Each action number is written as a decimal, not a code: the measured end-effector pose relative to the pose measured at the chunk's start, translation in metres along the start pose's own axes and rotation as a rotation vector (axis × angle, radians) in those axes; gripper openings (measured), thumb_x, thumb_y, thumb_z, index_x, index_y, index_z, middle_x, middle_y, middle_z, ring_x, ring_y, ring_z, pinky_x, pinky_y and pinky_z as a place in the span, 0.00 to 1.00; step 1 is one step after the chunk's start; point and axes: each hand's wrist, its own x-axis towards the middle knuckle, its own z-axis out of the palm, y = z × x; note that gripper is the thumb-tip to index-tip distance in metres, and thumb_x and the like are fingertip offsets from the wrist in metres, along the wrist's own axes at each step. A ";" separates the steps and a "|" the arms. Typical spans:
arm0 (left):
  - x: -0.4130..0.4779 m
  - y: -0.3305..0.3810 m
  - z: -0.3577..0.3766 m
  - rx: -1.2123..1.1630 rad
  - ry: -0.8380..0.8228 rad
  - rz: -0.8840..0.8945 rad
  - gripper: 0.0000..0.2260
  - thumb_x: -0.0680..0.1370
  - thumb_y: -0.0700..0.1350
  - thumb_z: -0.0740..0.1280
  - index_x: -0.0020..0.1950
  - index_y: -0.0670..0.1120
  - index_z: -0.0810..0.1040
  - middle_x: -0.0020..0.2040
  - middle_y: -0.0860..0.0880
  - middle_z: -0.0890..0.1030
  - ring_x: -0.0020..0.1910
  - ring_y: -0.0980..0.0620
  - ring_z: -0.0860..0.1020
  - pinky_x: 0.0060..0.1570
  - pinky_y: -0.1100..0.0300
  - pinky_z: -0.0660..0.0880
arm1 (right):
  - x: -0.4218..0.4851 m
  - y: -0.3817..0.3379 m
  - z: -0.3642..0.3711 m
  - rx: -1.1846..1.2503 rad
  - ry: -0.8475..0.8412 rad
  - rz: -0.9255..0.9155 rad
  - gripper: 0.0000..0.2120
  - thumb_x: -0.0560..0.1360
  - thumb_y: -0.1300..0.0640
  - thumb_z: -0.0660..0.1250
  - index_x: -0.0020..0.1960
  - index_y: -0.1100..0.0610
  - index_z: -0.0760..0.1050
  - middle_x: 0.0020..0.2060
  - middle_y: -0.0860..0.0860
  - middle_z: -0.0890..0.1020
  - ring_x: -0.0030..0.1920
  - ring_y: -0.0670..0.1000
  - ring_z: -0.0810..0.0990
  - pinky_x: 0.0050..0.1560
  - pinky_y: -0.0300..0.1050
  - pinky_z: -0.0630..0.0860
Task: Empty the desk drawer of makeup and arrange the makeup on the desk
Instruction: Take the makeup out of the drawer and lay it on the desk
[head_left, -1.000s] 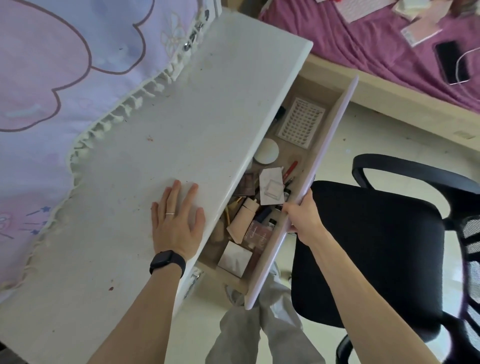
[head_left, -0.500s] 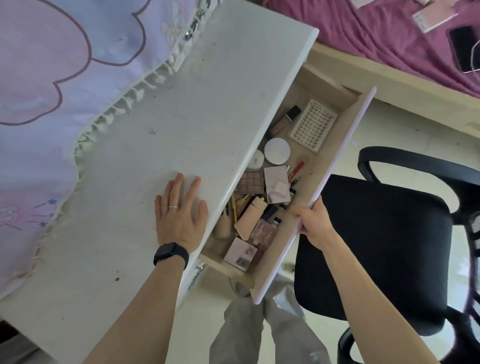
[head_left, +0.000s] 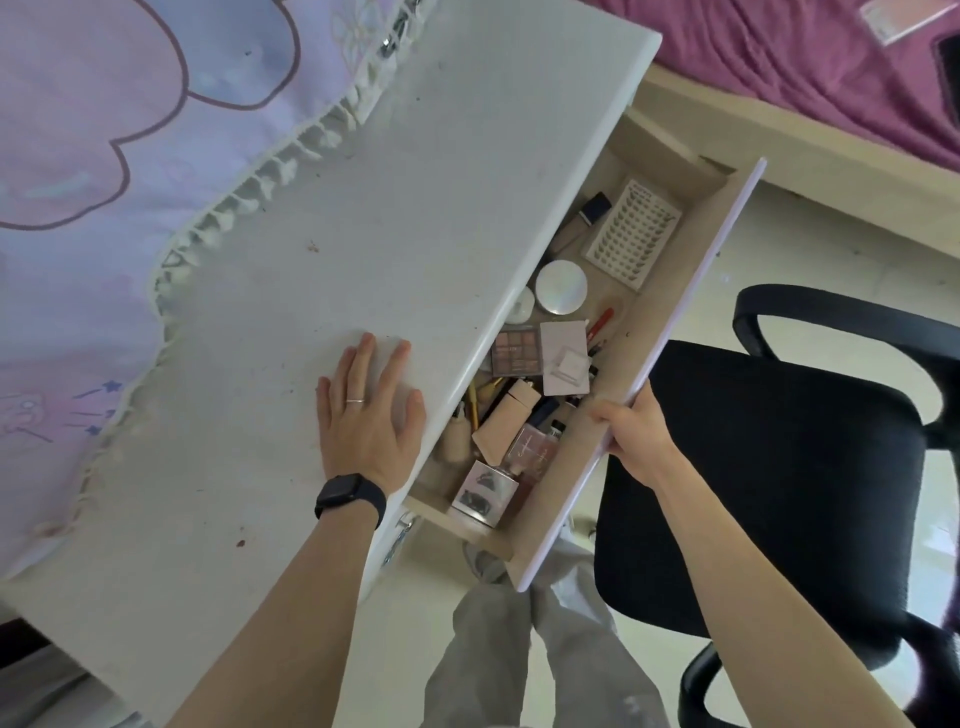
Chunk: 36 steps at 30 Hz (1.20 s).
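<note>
Pressing flat on the white worktop (head_left: 363, 234), our left hand (head_left: 369, 415) lies with fingers straight and spread, holding nothing. Our right hand (head_left: 636, 431) curls over the top edge of the drawer front (head_left: 691, 332), gripping it. Drawer (head_left: 649, 306) stands pulled out. All makeup inside it: eyeshadow palette (head_left: 514, 353), round white compact (head_left: 561, 287), false-lash tray (head_left: 631, 234), beige tube (head_left: 506, 421), pink perfume bottle (head_left: 535, 452). Black office chair (head_left: 779, 467) just right of the drawer.

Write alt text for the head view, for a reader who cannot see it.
A person's right hand grips the front of an open desk drawer crammed with makeup, while the left hand lies flat on the white desk. A black chair stands nearby.
</note>
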 end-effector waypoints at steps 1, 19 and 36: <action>0.000 0.000 0.000 0.000 -0.003 -0.002 0.24 0.80 0.57 0.53 0.78 0.59 0.63 0.81 0.52 0.56 0.79 0.47 0.55 0.77 0.42 0.51 | 0.000 0.001 0.000 -0.003 -0.004 -0.001 0.25 0.75 0.71 0.68 0.61 0.44 0.69 0.56 0.53 0.81 0.55 0.56 0.82 0.41 0.50 0.83; -0.006 0.012 -0.012 -0.011 -0.086 -0.029 0.23 0.83 0.54 0.53 0.79 0.56 0.62 0.82 0.49 0.55 0.80 0.47 0.51 0.78 0.43 0.46 | -0.005 0.003 0.006 -0.409 0.212 -0.007 0.19 0.75 0.57 0.72 0.61 0.55 0.67 0.52 0.55 0.78 0.52 0.58 0.82 0.52 0.62 0.83; -0.110 0.090 0.047 0.047 -0.452 -0.170 0.26 0.78 0.43 0.65 0.74 0.56 0.62 0.75 0.44 0.62 0.67 0.40 0.69 0.63 0.49 0.69 | -0.065 0.040 0.028 -1.569 0.124 -0.754 0.19 0.76 0.59 0.66 0.67 0.55 0.76 0.64 0.52 0.79 0.73 0.57 0.68 0.78 0.67 0.49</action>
